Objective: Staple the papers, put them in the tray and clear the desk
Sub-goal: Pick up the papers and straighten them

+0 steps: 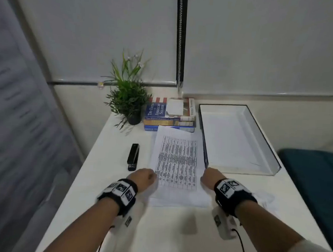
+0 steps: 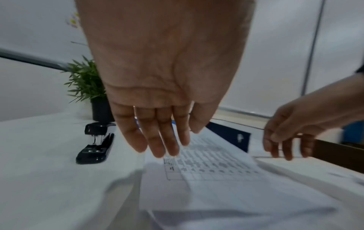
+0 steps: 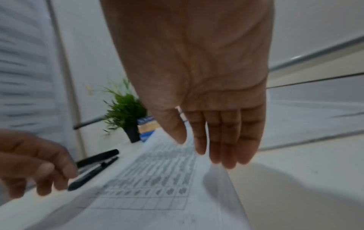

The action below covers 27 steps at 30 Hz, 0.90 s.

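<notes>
Left hand (image 1: 142, 177): seen above the left edge of the papers (image 1: 177, 161), fingers (image 2: 155, 137) extended and only loosely bent, pointing down toward the sheet. Nothing is held. Contact with the paper cannot be confirmed from the wrist view.

Right hand (image 1: 210, 177): seen at the right edge of the papers, fingers (image 3: 226, 140) straight and close together, nothing gripped. Fingertips are just over the page edge; contact cannot be told.

Papers: laid flat on the white desk (image 1: 105, 180) between the two hands, printed table face up, long axis running away from the person. A second sheet is visible offset under the top one at the far end, so the stack is not squared.

Stapler (image 1: 133, 157): black, lying on the desk just left of the papers, near the left hand, untouched.

Tray (image 1: 272, 150): clear-walled with a white floor, placed right of the papers, its near left corner close to the right hand. Nothing can be seen inside it.

Far side: a stack of books (image 1: 170, 114) is set just beyond the papers, with a small white note on the top cover. A potted plant (image 1: 128, 97) in a dark pot stands left of the books.
</notes>
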Each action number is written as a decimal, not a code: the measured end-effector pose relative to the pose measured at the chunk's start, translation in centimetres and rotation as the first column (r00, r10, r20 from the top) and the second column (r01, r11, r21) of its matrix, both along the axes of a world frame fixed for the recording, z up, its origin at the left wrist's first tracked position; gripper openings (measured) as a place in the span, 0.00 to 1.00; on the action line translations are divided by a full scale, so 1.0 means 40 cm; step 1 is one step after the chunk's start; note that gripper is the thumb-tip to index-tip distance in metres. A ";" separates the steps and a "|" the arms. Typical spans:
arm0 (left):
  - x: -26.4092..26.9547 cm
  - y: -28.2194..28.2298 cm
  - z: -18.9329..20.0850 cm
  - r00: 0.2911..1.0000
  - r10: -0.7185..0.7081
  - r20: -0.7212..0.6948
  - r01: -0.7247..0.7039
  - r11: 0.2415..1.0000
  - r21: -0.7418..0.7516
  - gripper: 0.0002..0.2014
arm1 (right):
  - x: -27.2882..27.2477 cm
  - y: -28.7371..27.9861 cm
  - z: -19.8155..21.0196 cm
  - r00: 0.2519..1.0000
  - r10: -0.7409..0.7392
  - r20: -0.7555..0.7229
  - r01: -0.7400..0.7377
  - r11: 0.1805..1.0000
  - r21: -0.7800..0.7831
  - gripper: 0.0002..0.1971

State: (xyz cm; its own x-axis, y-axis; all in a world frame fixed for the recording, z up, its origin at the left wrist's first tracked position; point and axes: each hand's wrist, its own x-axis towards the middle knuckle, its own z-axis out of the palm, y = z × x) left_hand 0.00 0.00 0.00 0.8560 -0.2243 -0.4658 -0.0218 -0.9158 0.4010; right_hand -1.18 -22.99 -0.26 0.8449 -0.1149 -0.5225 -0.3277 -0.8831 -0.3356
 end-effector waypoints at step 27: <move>0.125 -0.060 -0.119 0.769 0.576 -0.278 -0.639 0.698 -0.322 0.26 | 0.010 -0.004 -0.107 0.937 -0.320 0.143 0.280 0.929 0.244 0.04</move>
